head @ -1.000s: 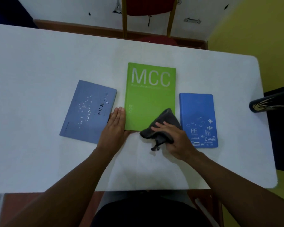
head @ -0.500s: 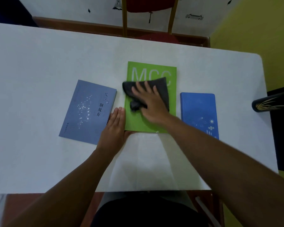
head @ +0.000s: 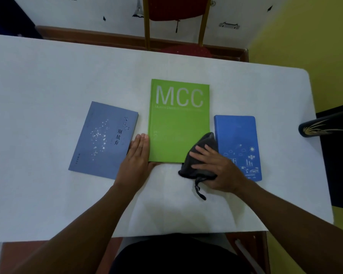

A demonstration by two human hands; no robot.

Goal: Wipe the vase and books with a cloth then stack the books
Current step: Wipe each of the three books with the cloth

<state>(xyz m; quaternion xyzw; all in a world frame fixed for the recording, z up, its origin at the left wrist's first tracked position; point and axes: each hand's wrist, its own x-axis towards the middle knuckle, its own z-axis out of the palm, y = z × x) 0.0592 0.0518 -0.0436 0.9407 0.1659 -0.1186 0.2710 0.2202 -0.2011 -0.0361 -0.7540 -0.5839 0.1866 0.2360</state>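
Observation:
Three books lie flat on the white table (head: 48, 86): a grey-blue book (head: 101, 135) on the left, a green book (head: 176, 123) marked MCC in the middle, and a small blue notebook (head: 238, 139) on the right. My right hand (head: 218, 171) presses a dark grey cloth (head: 202, 153) onto the green book's near right corner; the cloth hangs over onto the table. Flat between the grey-blue and green books rests my left hand (head: 136, 161), fingers together, against the green book's left edge. A black vase (head: 323, 128) with gold markings lies at the table's right edge.
A red chair (head: 176, 22) with a yellow frame stands behind the table's far edge. A yellow wall runs along the right side. The table's near edge is just above my lap.
My right hand has drawn the cloth from the top of the green book down to its near right corner, uncovering the MCC letters. My left hand has stayed put.

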